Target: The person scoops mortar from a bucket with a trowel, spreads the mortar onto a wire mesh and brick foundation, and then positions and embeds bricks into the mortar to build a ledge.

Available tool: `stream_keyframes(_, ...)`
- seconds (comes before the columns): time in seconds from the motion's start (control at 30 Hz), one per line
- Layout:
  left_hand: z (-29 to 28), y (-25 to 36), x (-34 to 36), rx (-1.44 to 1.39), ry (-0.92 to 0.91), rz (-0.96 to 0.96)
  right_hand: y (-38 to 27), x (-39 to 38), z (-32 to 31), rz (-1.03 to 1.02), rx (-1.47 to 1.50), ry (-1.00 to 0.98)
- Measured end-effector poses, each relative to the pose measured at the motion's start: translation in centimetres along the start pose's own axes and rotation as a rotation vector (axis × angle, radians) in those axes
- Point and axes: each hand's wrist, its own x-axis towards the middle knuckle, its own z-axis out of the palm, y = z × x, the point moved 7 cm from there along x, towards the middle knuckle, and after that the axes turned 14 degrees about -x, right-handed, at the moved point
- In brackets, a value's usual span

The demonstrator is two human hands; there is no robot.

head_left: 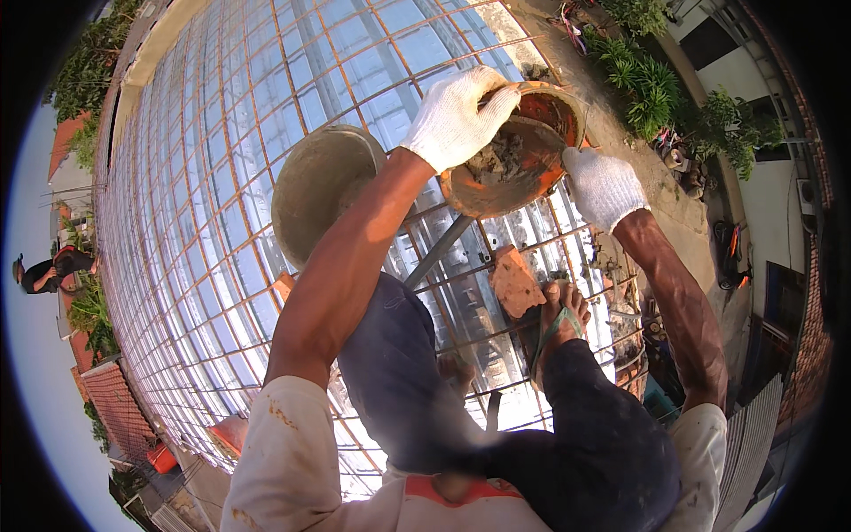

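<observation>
My left hand [461, 115], in a white knit glove, has its fingers curled on the upper rim of an orange, mortar-crusted container [496, 191]. My right hand [603, 186], gloved too, grips that container's right rim. It is tilted and has grey lumps inside; whether it is one vessel or two stacked is unclear. A grey bucket [306, 199] with a pale interior stands just left of it, partly behind my left forearm. A broken red brick [517, 282] lies below the container, beside my sandalled right foot [563, 315].
I crouch on a rebar grid [222, 177] over shiny metal decking [182, 230]. A ledge [142, 62] borders it at upper left. Another person [49, 273] is at the far left. Beyond the right edge lie a paved strip [687, 230], plants [647, 89] and a building [771, 204].
</observation>
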Motion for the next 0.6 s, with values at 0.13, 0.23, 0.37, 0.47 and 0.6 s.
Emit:
stream_keyframes(0.13,1.4,0.9,0.6,0.015,-0.012,0.054,-0.4,-0.1,1.9,0.155,0.108,0.052)
stream_keyframes(0.23,1.8,0.5,-0.4,0.032,-0.075,0.114,-5.3,-1.2,4.5,-0.008,0.026,-0.039)
stream_keyframes(0.37,1.5,0.4,-0.1,0.012,-0.040,0.065,-0.1,-0.8,-0.7,0.215,0.055,0.088)
stream_keyframes(0.47,1.0,-0.1,0.1,-0.040,0.027,0.050,-2.0,-0.1,1.9,0.161,0.010,0.126)
stream_keyframes(0.6,-0.6,-0.6,-0.2,-0.060,0.040,-0.006,-4.9,-0.1,2.8,-0.121,-0.045,0.137)
